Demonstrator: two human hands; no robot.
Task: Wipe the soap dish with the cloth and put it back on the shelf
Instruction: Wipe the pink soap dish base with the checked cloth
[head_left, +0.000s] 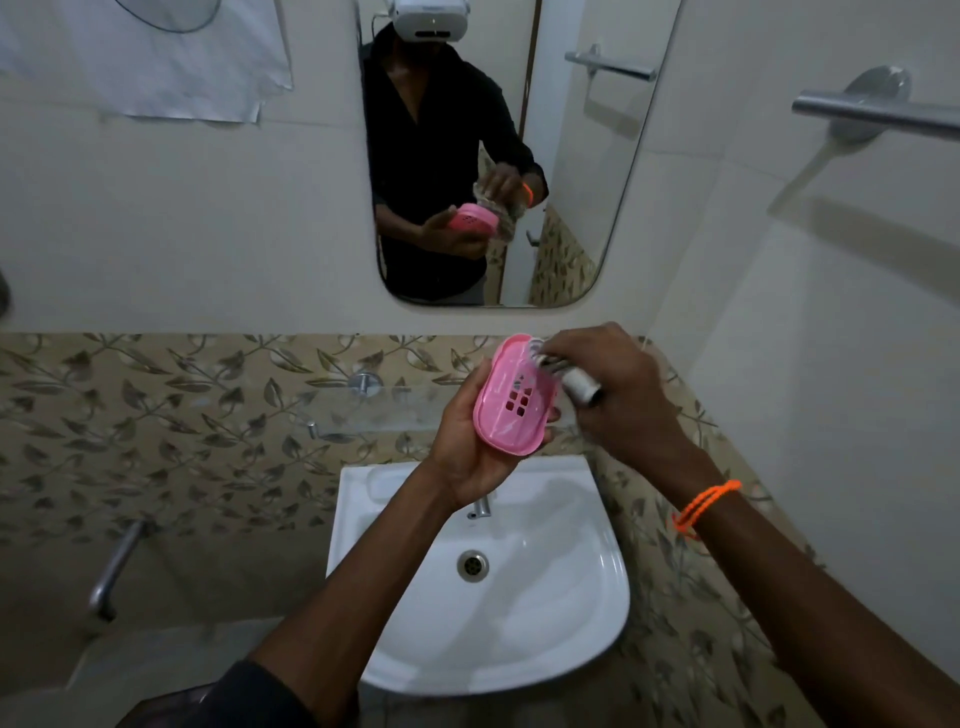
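Note:
My left hand (470, 441) holds a pink oval soap dish (514, 397) with slots in its floor, tilted up above the sink. My right hand (618, 395) grips a bunched grey-white cloth (571, 382) and presses it against the dish's upper right rim. Most of the cloth is hidden inside my fingers. Behind both hands a clear glass shelf (363, 410) is fixed to the leaf-patterned tiles.
A white basin (587, 613) with a tap (480, 506) sits below my hands. The mirror (582, 156) above reflects a person holding the dish and cloth. A steel towel bar (878, 114) juts from the right wall. A pipe tap (117, 566) sticks out at lower left.

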